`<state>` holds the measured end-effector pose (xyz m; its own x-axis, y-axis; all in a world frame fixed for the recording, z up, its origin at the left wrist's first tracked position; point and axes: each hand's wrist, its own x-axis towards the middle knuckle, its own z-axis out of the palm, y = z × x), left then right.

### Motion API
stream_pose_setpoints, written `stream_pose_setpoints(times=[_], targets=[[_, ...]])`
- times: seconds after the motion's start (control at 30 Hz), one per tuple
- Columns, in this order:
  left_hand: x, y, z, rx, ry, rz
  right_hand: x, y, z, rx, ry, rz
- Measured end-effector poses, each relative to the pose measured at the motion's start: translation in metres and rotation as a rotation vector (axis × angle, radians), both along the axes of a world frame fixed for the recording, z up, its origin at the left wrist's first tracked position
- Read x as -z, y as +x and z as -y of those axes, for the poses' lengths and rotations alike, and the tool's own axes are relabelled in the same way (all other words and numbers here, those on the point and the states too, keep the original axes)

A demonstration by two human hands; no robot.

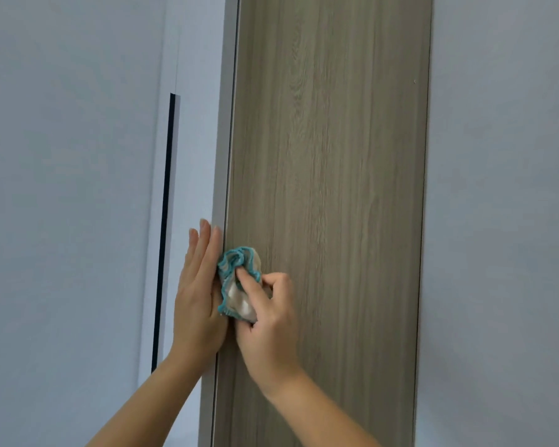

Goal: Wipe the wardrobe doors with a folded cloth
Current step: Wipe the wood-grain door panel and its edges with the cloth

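- Now we hold the cloth (237, 280) in our right hand (268, 317), fingers curled round it and the thumb pushed into its folds.
- Our cloth is bunched more than neatly folded, pale in the middle with a wavy teal edge, and it sits against the wood-grain door (329, 150) near that door's left side, in the lower half of what we see.
- Our left hand (197, 295) lies flat with straight fingers pointing up, resting on the grey edge strip (224, 150) that runs down the left side of the wood-grain door.
- Our two hands are close together, side by side, and the cloth meets the edge of our left hand; we cannot tell whether the hands themselves touch behind it.
- Left of the strip we see a white panel (78, 188) with a narrow dark vertical slot (166, 221) in it.
- Right of the wood-grain door we see a plain pale grey panel (501, 221), set right against the door's edge.
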<state>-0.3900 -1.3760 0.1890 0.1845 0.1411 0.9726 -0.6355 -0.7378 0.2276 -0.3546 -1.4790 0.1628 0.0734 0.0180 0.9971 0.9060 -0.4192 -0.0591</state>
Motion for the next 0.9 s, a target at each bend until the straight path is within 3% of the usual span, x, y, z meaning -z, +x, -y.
stream_pose_setpoints(times=[0.2,0.33,0.57,0.77,0.9], targets=[[0.009,0.004,0.0,-0.054,0.015,0.028,-0.009,0.02,0.022,0.122,-0.019,0.133],[0.011,0.005,0.002,-0.065,0.002,0.023,-0.02,0.075,0.076,0.182,0.17,-0.063],[0.01,-0.002,0.004,0.109,-0.091,-0.019,-0.045,0.148,0.154,0.23,0.444,-0.314],[0.011,0.0,0.003,0.178,-0.09,0.012,-0.058,0.196,0.209,0.432,0.553,-0.483],[0.011,0.003,0.002,0.21,-0.12,0.016,-0.059,0.228,0.245,0.434,0.642,-0.651]])
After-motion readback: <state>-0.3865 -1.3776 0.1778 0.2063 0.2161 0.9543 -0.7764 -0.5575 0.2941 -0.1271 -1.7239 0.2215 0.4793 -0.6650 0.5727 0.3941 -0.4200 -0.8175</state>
